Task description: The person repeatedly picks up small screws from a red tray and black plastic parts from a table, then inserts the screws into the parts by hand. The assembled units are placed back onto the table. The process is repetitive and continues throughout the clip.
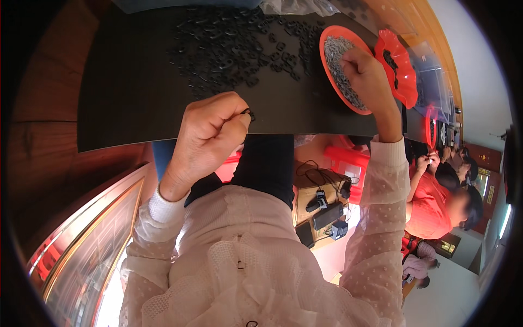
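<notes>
Clock positions are running from the middle of the view.

Blouse [239,261]: white, frilled, filling 6 o'clock.
Left hand [210,133]: sitting at 10 o'clock, over the near edge of the counter [125,98]. Its grip is closing tightly, thumb against forefinger, pinching one small black piece [248,113].
Right hand [368,76]: reaching from a white sleeve into the bowl at 2 o'clock; fingers are curling together. What its grip is holding, if anything, is hiding behind the fingers; cannot tell.
Bowl [363,111]: red, standing on the counter at 1 o'clock, holding grey bits [339,57].
Black pieces [229,49]: many, lying scattered at 12 o'clock.
Dish [406,68]: red, wavy-rimmed, standing just beyond the bowl, holding dark contents.
Co-worker [430,207]: red top, sitting well apart toward 3 o'clock, raising both hands.
</notes>
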Demonstrator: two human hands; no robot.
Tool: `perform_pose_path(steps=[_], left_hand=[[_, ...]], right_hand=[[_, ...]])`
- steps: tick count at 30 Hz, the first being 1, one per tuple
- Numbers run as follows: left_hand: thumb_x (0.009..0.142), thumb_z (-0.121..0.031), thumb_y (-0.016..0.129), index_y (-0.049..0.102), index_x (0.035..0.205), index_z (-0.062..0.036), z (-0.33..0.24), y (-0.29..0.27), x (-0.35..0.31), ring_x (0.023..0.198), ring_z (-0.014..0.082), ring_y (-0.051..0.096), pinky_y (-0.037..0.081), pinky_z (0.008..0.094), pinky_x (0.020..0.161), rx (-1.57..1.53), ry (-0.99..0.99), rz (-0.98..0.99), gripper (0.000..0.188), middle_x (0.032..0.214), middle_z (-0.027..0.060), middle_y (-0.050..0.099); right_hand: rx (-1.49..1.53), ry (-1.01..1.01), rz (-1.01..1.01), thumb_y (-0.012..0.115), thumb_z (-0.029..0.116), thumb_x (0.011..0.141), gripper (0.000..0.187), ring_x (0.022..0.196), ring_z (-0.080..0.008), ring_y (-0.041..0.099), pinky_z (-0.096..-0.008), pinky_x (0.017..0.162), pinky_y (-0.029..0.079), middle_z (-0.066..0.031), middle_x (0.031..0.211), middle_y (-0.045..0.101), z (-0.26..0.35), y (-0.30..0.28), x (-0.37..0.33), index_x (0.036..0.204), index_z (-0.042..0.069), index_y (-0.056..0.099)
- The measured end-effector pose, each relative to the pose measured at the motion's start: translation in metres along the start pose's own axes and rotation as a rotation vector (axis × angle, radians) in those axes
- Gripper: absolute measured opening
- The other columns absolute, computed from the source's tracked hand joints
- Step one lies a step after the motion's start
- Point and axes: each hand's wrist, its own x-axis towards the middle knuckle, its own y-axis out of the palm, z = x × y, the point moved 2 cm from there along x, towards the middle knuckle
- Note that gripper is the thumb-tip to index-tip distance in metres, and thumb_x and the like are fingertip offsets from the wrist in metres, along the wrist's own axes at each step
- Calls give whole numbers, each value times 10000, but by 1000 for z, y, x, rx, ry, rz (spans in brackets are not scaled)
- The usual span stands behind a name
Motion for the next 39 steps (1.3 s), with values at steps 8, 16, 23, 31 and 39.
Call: perform_pose_path(steps=[8, 16, 23, 31, 39], left_hand=[[778, 49, 541, 531, 739, 17, 1, -1, 3, 548, 81, 445, 359, 245, 500, 83, 76, -4, 51, 625, 29, 479], [788, 37, 544, 541, 744, 20, 0, 0, 4, 564, 82, 461, 364, 242, 513, 90, 79, -3, 47, 636, 28, 507], [812, 24, 546, 551, 739, 13, 2, 0, 4, 563, 72, 466, 360, 240, 507, 104, 53, -2, 74, 626, 21, 526], [830, 9, 536, 557, 738, 11, -1, 3, 5, 565, 49, 434, 341, 230, 501, 73, 29, -8, 94, 621, -1, 524], [842, -4, 532, 558, 738, 9, 0, 2, 3, 559, 34, 431, 338, 217, 495, 20, -14, -31, 108, 623, -14, 526]], right_hand=[[-24, -40, 2, 552, 82, 803, 154, 844, -354, 616, -415, 727, 481, -149, 892, 648, -15, -7, -6, 944, 45, 602], [9, -54, -17, 553, 66, 785, 166, 788, -365, 627, -415, 700, 488, -176, 811, 640, -14, -8, -12, 933, 27, 616], [-33, 21, 46, 576, 204, 852, 193, 777, -384, 607, -438, 672, 476, -189, 803, 625, -11, -9, -7, 918, 25, 609], [-15, -46, -34, 577, 208, 875, 184, 770, -392, 597, -452, 661, 471, -202, 809, 622, -22, 2, -5, 891, 25, 590], [111, 25, -122, 620, 276, 879, 315, 662, -397, 562, -414, 608, 456, -229, 717, 576, -19, -8, -13, 823, -31, 575]])
